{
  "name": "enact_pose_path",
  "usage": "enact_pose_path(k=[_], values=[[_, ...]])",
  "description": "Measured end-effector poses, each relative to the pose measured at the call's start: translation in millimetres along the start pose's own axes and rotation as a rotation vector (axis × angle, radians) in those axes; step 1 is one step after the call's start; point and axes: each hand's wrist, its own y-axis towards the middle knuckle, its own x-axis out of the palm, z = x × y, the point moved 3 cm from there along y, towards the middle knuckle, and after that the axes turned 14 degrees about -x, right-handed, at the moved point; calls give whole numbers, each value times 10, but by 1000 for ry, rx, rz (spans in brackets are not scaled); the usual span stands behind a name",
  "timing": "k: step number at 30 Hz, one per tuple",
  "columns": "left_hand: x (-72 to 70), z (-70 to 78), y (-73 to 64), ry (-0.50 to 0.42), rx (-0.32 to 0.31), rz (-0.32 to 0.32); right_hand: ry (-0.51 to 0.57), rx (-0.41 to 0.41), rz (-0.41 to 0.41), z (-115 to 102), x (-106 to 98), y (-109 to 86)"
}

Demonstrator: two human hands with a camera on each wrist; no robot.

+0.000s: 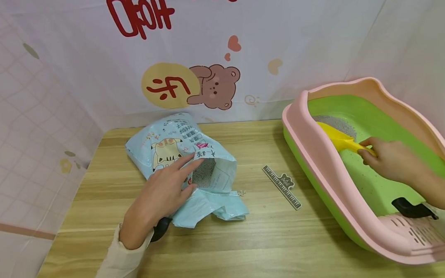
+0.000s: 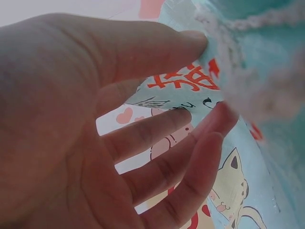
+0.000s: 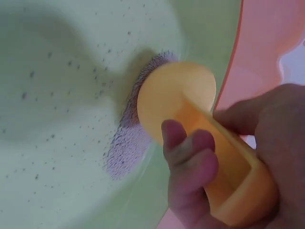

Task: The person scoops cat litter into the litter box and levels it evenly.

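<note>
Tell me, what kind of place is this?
Probably an indoor cat-care corner: there's a pink-and-green litter tray, an open light-blue bag with grey grains inside, and a cartoon bear on the backdrop behind.

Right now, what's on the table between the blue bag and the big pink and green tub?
In the head view, a grey striped clip lies between the blue bag and the tub.

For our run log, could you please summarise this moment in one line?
left hand: at blue bag's mouth | right hand: grips yellow scoop | scoop: inside pink-and-green tray | grey granules: in bag and tray
</note>
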Motion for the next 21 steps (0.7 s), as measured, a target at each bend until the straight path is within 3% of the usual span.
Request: enact_pose_path(k=[4, 7, 17, 21], values=[[-1, -2, -1, 1, 6, 7, -2, -92, 6, -101, 22, 16], [0, -5, -1, 2, 9, 8, 7, -112, -5, -107, 33, 18], [-1, -3, 5, 0, 16, 13, 31, -3, -6, 182, -6, -129], [-1, -5, 3, -5, 14, 16, 46, 83, -56, 314, -51, -200]])
